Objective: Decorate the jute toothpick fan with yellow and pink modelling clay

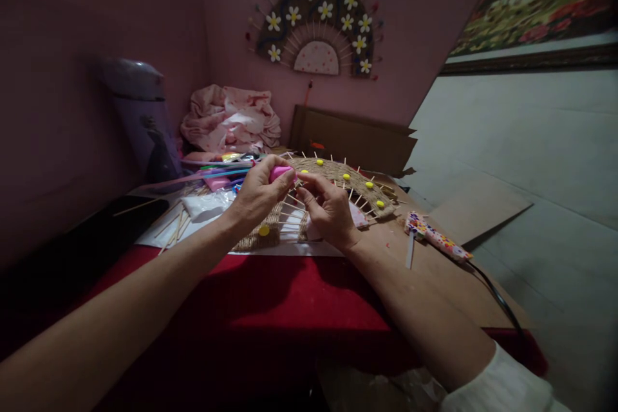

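My left hand [263, 188] is closed around a pink lump [280, 172] that looks like soft modelling clay. Close against its right end is my right hand [329, 205], thumb and fingers pinched together; whatever lies between them is too small to tell. Beneath both hands lies a half-round fan [331, 170] of woven twine on thin wooden sticks. Yellow dots [346, 177] are set along its band, and one more yellow dot [263, 231] sits at its left end. My hands cover part of the fan's middle.
A glue gun [439, 238] with a flowered cover rests on cardboard at right, its black cord trailing down. Loose sticks [176, 225] and a plastic bag [207, 205] lie left. Behind stand a purple tumbler [142, 119], crumpled pink cloth [232, 119] and cardboard [350, 138]. A finished flowered fan [316, 22] hangs above.
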`<state>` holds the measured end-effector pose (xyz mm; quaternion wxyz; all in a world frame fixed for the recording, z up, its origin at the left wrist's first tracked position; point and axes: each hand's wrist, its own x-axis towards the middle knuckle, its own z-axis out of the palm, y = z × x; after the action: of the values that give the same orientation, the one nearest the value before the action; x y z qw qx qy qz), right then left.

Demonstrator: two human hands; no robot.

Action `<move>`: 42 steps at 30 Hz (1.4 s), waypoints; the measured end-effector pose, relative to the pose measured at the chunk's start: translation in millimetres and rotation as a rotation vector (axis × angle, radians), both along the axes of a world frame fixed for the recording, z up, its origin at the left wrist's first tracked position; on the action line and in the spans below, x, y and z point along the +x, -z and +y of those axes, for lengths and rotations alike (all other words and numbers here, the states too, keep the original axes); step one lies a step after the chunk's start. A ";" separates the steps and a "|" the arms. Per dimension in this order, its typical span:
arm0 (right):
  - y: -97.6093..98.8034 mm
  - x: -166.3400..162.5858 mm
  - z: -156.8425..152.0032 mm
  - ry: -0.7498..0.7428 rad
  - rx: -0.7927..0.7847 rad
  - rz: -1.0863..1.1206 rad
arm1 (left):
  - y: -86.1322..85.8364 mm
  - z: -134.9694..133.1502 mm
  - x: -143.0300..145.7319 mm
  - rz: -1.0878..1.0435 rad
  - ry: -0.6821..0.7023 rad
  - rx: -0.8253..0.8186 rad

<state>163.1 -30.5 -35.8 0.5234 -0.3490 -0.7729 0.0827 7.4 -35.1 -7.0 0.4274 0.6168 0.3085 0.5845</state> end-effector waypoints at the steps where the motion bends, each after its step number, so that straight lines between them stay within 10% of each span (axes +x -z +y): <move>1: -0.3 0.0 0.2 0.007 0.005 0.006 | -0.2 -0.4 0.2 -0.025 0.036 -0.020; 42: 1.7 1.1 6.2 -0.040 0.001 0.049 | 1.7 2.9 -1.6 -0.061 0.083 -0.150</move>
<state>164.1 -24.3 -37.5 0.5404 -0.3311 -0.7669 0.1014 5.8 -32.2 -8.8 0.5054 0.5774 0.3124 0.5600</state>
